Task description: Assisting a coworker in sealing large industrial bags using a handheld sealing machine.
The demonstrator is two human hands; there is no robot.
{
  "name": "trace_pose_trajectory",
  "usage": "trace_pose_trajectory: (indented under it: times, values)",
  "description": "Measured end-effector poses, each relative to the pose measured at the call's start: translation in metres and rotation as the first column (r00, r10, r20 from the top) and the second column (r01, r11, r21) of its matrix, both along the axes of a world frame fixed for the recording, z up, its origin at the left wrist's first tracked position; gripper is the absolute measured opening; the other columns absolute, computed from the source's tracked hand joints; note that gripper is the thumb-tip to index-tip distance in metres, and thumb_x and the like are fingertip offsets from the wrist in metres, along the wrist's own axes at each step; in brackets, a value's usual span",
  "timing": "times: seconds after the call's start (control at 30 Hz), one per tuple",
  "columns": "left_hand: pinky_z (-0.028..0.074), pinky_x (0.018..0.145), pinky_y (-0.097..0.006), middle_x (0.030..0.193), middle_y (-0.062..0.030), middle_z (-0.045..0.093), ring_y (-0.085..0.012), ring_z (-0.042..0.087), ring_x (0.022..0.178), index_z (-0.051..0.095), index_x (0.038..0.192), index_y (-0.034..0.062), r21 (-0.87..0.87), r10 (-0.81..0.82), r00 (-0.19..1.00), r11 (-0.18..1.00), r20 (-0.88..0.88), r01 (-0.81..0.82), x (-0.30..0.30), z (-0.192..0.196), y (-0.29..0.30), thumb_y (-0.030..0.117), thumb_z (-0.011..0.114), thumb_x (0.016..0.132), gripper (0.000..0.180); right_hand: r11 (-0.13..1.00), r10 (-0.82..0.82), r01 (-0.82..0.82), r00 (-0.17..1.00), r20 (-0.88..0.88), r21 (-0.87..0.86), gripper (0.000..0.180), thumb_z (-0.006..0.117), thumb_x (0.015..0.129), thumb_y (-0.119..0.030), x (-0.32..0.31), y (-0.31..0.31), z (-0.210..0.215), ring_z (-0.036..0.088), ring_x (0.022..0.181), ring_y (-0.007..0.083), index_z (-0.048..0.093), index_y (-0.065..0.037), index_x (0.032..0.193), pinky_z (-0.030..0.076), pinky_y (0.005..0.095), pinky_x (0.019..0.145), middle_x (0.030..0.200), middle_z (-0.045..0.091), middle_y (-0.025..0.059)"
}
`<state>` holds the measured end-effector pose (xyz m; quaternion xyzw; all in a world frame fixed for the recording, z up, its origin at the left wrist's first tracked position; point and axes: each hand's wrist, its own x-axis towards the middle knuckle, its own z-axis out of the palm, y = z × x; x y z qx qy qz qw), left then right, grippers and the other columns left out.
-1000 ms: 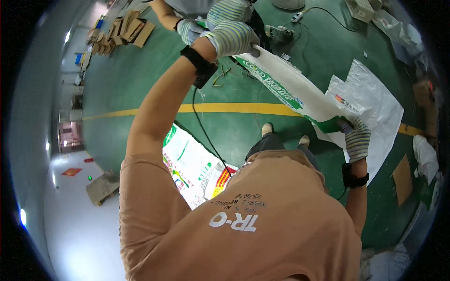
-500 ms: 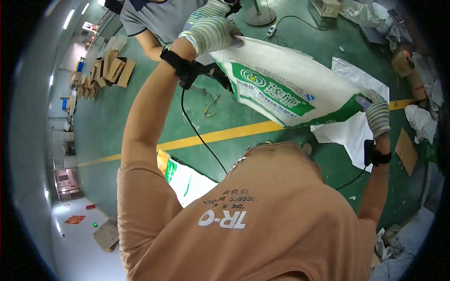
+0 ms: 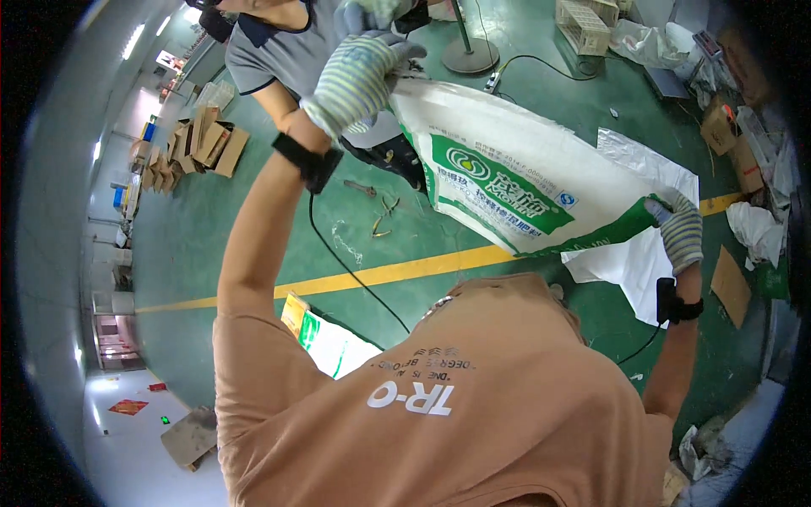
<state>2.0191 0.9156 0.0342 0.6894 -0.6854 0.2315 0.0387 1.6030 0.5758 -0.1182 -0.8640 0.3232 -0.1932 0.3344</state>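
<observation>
**Woven sack held open-span between both gloved hands**

My left hand [image 3: 359, 80], in a striped knit glove, was clenched on the upper corner of the white woven sack [image 3: 515, 182], raised high toward 12 o'clock. My right hand [image 3: 680, 232], gloved the same way, gripped the sack's lower green-edged corner out at 3 o'clock, arm nearly straight. The sack hung stretched between the two grips, printed green panel facing me, above the green floor [image 3: 253, 245] and its yellow line [image 3: 380, 275].

Judgement on technique: the fabric looked taut along its top edge but slack below, so both grips should close on full folds of weave, not on the hem alone, or a corner could slip. Lifting evenly would keep it from twisting.

Nearby: a co-worker in a grey shirt [image 3: 270, 51] stood just beyond my left hand at 11 o'clock; a second sack [image 3: 329, 342] lay on the floor at 7 o'clock; pliers [image 3: 384, 221] lay under the span. A black cable [image 3: 346, 266] ran down from my left wristband.
</observation>
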Motion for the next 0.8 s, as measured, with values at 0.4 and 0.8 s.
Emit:
trace_pose_trajectory:
  times: [0.4, 0.8]
  values:
    - [0.050, 0.083, -0.046, 0.099, -0.0164, 0.068, -0.0364, 0.063, 0.093, 0.066, 0.116, 0.0110, 0.034, 0.151, 0.952, 0.989, -0.268, -0.147, -0.108, -0.086, -0.049, 0.028, 0.070, 0.081, 0.039, 0.972, -0.021, 0.020, 1.000, 0.000, 0.236, 0.026, 0.080, 0.083, -0.016, 0.001, 0.012, -0.004, 0.061, 0.076, 0.0131, 0.069, 0.002, 0.099, 0.051, 0.0292, 0.067, 0.092, 0.071, 0.0043]
    - [0.050, 0.074, -0.045, 0.081, -0.0146, 0.067, -0.0351, 0.065, 0.082, 0.070, 0.088, 0.0073, 0.496, 0.177, 0.971, 0.865, -0.162, -0.075, -0.009, -0.033, -0.024, 0.021, 0.073, 0.070, 0.024, 0.996, 0.084, -0.086, 0.985, -0.153, -0.005, 0.027, 0.081, 0.079, -0.022, 0.005, 0.006, -0.005, 0.061, 0.065, 0.0163, 0.071, 0.000, 0.093, 0.051, 0.0327, 0.063, 0.076, 0.070, 0.0084]
